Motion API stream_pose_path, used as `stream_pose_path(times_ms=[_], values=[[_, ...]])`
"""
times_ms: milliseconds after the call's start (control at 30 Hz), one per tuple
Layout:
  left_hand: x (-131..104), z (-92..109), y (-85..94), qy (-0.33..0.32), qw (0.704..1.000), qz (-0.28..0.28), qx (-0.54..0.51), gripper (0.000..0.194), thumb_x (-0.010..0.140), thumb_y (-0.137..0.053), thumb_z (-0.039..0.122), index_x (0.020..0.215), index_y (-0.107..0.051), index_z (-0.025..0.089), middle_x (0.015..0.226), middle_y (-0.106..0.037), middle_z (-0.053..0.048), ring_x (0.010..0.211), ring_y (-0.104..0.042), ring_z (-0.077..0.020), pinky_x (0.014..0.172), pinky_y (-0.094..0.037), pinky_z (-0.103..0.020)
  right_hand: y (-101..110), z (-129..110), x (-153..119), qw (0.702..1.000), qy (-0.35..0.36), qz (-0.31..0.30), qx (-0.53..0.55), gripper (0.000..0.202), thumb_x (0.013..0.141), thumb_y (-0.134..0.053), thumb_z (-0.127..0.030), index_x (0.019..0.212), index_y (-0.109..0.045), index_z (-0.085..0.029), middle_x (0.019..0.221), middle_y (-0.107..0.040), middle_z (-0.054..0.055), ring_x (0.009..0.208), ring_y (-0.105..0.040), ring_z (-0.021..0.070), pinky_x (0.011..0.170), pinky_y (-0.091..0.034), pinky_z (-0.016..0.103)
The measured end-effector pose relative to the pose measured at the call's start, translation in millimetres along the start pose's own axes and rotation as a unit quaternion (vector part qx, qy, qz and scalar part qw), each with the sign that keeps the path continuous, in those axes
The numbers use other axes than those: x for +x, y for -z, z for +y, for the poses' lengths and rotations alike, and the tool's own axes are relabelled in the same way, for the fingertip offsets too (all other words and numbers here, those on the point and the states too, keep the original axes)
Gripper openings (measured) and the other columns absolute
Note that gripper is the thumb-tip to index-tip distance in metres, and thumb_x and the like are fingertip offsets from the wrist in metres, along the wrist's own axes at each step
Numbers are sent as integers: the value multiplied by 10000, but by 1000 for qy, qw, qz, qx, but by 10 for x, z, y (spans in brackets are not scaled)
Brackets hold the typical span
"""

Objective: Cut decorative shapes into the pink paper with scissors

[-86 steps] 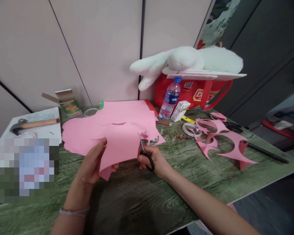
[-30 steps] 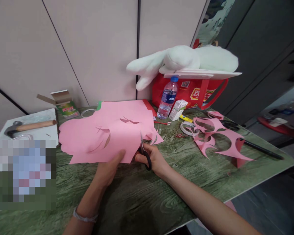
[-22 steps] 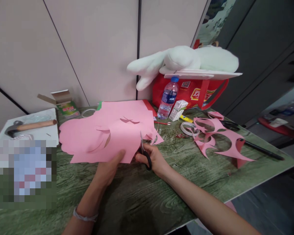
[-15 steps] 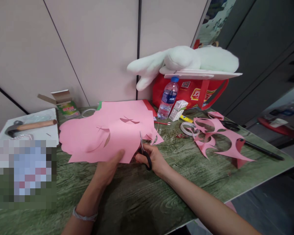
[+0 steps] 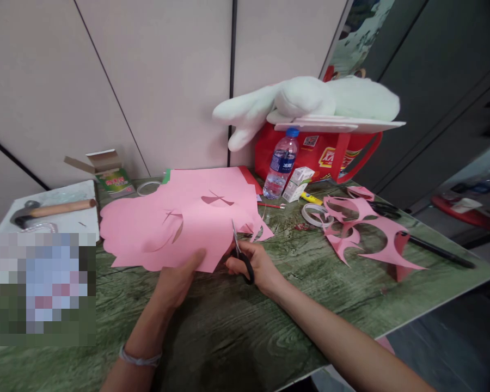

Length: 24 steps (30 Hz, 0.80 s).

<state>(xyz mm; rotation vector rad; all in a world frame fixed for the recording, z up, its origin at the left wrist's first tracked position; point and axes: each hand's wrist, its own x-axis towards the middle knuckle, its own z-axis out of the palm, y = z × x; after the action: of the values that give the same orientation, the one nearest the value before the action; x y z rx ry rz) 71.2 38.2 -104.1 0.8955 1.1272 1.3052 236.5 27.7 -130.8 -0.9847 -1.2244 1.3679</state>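
Observation:
A sheet of pink paper (image 5: pixel 147 218) with a scalloped left edge and cut-out slits is held above the table. My left hand (image 5: pixel 183 277) pinches its near edge, thumb on top and the other fingers hidden beneath. In my right hand (image 5: pixel 253 261) is a pair of scissors (image 5: pixel 245 267) with black handles, the fingers closed around the loops. The scissor blades point away from me and lie at the paper's right-hand edge. Behind the held sheet more pink paper (image 5: pixel 212 179) lies, with a bit of green and red paper showing at its corners.
Pink paper scraps (image 5: pixel 375 234) lie on the right beside a roll of tape (image 5: pixel 312 215) and a black stick (image 5: pixel 436 250). A water bottle (image 5: pixel 281 163), a small white box (image 5: pixel 298 184) and a red bag (image 5: pixel 326 152) stand behind. At left lies a hammer (image 5: pixel 57 209).
The held pink paper has shifted and tilted slightly, with its near right corner a little further left. Both hands keep their holds, and the scissors have barely moved.

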Motion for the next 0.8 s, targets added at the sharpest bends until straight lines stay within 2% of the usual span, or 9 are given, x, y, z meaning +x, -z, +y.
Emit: stream_pose_path(times_ms=[133,300,467,600,800], values=[[-9,21,-7,4,1000,-2,-13,682,534,-851,313,1161,-640,145,1075,-718,-105,1077,-619,-297,978,-478,-415,-10,-17,0,1000,-11,4,14,407,593,-788,-512,700,-613,-161,530,-514,-52,477,-466,97,479,-398,234],[7,10,17,8,1000,-16,-13,673,555,-846,320,1172,-636,154,1047,-726,-98,1076,-619,-296,977,-481,-417,-29,-47,-2,999,-13,13,32,408,570,-801,-517,661,-610,-168,490,-488,-69,445,-436,81,483,-436,245],[25,-2,21,9,999,-21,-30,690,555,-846,299,1191,-622,153,1055,-721,-101,1091,-611,-292,981,-478,-414,-30,-35,1,999,-18,14,34,378,571,-810,-481,644,-605,-171,468,-491,-68,447,-463,90,453,-416,232],[9,6,16,10,1000,-15,-18,676,563,-843,308,1183,-626,146,1061,-717,-103,1077,-616,-290,986,-472,-420,-23,-2,5,999,-15,18,35,350,587,-810,-440,669,-617,-159,462,-478,-76,420,-432,72,446,-400,223],[5,15,14,10,1000,-14,-22,684,548,-850,308,1178,-629,158,1034,-726,-92,1092,-607,-289,994,-465,-416,-23,17,5,999,-18,16,37,309,607,-794,-404,687,-623,-159,458,-476,-80,411,-431,72,460,-430,237]])
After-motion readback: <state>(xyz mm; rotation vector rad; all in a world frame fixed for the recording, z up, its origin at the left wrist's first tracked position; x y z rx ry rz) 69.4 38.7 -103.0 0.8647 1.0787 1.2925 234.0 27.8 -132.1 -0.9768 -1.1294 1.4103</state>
